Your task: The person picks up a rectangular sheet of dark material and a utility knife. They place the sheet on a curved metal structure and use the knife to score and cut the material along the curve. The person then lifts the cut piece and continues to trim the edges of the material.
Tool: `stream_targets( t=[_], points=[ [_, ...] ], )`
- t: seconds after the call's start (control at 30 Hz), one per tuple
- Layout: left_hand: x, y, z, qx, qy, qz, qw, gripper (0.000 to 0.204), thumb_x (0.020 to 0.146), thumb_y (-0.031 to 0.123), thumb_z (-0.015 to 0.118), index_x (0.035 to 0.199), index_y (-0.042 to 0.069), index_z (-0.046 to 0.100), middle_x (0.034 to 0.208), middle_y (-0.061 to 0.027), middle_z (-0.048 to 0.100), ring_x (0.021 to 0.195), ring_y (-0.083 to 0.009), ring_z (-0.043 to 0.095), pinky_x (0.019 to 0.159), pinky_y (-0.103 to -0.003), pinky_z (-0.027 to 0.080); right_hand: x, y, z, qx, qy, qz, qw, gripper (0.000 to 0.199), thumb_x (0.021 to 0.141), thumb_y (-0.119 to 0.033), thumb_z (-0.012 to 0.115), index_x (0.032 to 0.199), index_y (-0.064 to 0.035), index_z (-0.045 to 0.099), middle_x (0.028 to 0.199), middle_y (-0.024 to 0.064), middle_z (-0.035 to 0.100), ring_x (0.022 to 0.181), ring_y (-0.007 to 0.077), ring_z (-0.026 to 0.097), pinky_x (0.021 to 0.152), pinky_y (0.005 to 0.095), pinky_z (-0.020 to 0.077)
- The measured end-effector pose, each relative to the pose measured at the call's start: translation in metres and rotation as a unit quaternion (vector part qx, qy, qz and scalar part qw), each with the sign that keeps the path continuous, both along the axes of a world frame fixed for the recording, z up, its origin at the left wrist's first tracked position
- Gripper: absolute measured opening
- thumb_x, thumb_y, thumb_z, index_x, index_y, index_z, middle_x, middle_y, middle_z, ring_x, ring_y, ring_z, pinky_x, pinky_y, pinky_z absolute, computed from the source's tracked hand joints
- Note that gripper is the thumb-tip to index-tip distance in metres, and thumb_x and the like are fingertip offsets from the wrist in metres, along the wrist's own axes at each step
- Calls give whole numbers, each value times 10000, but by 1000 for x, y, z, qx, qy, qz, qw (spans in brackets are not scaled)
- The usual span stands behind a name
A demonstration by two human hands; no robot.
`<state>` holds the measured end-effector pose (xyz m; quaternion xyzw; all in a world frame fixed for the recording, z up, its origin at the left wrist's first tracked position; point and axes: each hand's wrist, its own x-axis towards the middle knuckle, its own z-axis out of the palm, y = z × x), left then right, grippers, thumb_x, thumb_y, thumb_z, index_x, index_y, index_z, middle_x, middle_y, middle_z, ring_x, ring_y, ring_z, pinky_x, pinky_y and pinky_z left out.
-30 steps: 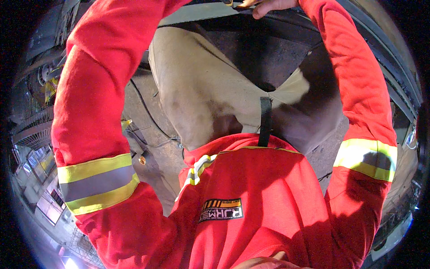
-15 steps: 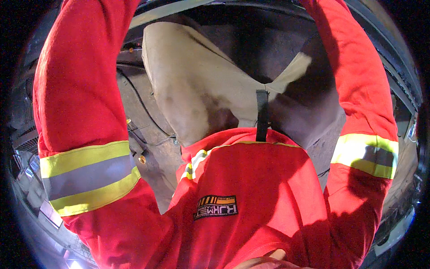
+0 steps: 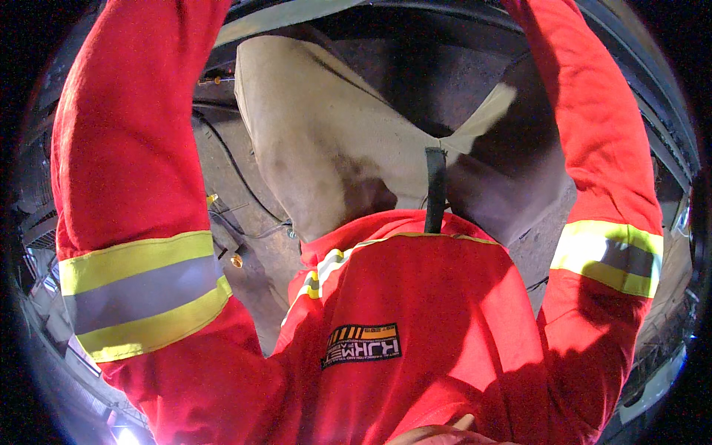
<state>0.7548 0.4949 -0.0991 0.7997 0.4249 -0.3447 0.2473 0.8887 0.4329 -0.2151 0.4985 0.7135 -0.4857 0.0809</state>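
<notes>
Floor (image 3: 256, 289) shows between grey strip (image 3: 297, 13) and lettered shirt (image 3: 437, 319).

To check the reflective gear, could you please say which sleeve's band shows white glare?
The right sleeve's band: its middle partly glares white, while the left sleeve's band has a dull grey middle.

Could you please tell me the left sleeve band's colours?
Grey band edged yellow, best in head view.
</notes>
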Motion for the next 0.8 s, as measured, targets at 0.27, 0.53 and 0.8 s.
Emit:
stream_targets(
  t=[0.27,0.53,0.8],
  points=[
    [-5,0,-6,5,10,39,999,170,814,241,622,786,82,675,656,-34,617,528,-145,553,468,-319,432,13,-4,-12,-8,136,90,987,418,856,-319,690,1163,-46,617,1008,-5,625,947,149,538,889,314,417],
    [-13,14,0,-26,18,-18,999,177,793,265,641,798,92,678,673,-32,624,541,-147,561,480,-320,436,12,-20,-1,72,102,27,992,333,868,-297,626,1061,-26,635,912,66,652,890,189,563,841,337,436],
    [0,28,2,-8,-68,18,997,221,773,341,685,724,127,658,612,6,592,504,-111,540,466,-270,414,21,-20,6,169,44,-103,979,389,897,-379,582,1006,-17,674,907,112,672,866,227,592,834,388,439]
  ],
)
